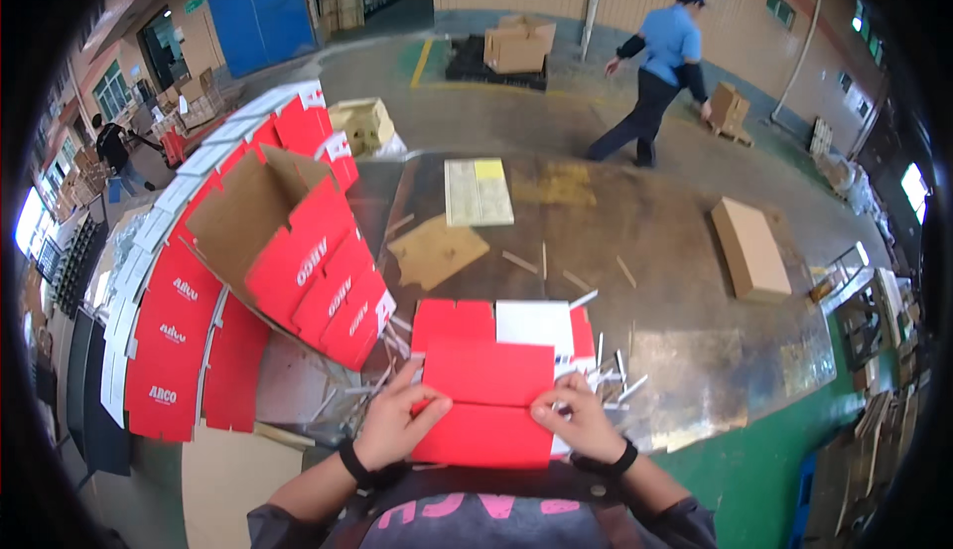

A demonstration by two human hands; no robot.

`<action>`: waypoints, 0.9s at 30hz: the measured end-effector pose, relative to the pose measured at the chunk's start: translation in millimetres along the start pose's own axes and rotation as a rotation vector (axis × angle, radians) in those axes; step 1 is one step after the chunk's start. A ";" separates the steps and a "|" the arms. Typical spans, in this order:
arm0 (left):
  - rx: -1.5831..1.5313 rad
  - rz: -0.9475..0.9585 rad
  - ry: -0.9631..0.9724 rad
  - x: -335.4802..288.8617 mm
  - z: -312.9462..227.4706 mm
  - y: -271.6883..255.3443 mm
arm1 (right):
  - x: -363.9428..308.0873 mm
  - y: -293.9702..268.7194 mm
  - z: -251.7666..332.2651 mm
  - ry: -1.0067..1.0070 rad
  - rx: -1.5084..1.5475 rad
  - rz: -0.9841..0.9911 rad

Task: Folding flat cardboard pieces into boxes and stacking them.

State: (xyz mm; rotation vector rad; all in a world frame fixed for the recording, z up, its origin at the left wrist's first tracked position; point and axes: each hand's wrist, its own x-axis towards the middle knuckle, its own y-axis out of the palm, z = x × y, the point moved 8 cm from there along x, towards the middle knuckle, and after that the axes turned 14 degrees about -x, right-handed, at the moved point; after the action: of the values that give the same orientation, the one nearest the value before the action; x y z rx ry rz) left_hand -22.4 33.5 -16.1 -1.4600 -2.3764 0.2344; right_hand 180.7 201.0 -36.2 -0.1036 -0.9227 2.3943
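Right in front of me is a creased red cardboard sheet (486,375), a fold line running across its middle. My left hand (402,418) grips its left edge, thumb on top. At the right edge, my right hand (584,418) pinches the sheet between thumb and fingers. Beyond it, and partly covered by it, lies more red and white cardboard (536,321) on the worktable (685,350). Thin white cardboard offcuts (625,380) are scattered around both hands.
Nested open red cartons (298,251) and stacked red-and-white sheets (164,350) stand at the left. On the table lie a brown cardboard piece (437,251), a paper form (478,192) and a brown box (751,249). A person in blue (660,63) walks beyond the table.
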 end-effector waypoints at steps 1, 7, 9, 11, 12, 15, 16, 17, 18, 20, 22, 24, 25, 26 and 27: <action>0.007 0.025 -0.019 -1.1 -0.5 2.8 | 0.8 1.2 0.1 -0.020 -0.031 0.043; -0.462 -0.113 -0.246 10.9 46.5 13.5 | -3.1 33.6 -57.6 0.423 0.367 -0.066; -0.557 -0.006 -0.381 18.9 60.7 21.5 | 3.0 29.2 -44.8 0.418 0.170 0.051; -0.528 0.189 -0.526 18.9 64.4 24.0 | 5.4 15.9 -36.1 0.404 -0.188 0.216; -0.458 0.179 -0.503 15.9 58.8 20.9 | 4.8 11.0 -26.5 0.340 -0.255 0.213; -0.258 0.172 -0.340 18.7 7.5 5.0 | 7.3 -24.3 12.0 0.221 -0.343 0.148; -0.299 0.114 -0.181 16.4 -20.6 -4.0 | 6.4 -37.3 20.9 0.158 -0.118 0.090; -0.347 0.068 -0.031 13.8 -38.7 -8.9 | 1.2 -47.7 25.3 0.112 0.105 0.031; -0.508 0.169 0.018 9.4 -40.3 -3.1 | 2.3 -51.3 27.7 0.099 0.333 -0.012; -0.732 0.296 0.049 1.0 -27.0 0.3 | 2.1 -45.3 17.8 0.143 0.599 -0.075; -0.762 0.286 -0.056 -4.7 2.6 3.7 | -4.4 -19.7 -10.0 0.098 0.488 -0.052; -0.701 0.212 -0.233 -18.3 57.9 17.3 | -15.1 19.6 -48.4 0.169 0.493 -0.005; -0.665 0.176 -0.322 -28.6 86.6 25.7 | -12.1 37.9 -54.5 0.119 0.306 0.013; -0.633 0.137 -0.411 -40.8 118.4 33.8 | -15.3 54.3 -76.9 0.179 0.342 0.036; -0.594 0.116 -0.440 -61.0 161.6 36.3 | -20.7 67.2 -92.2 0.238 0.383 0.065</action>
State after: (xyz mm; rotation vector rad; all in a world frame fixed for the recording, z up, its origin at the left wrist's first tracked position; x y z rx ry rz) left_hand -26.7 2.0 -189.7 -1.9791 -2.8744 -0.1622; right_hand 190.1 204.4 -151.8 -0.2677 -0.3501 2.5049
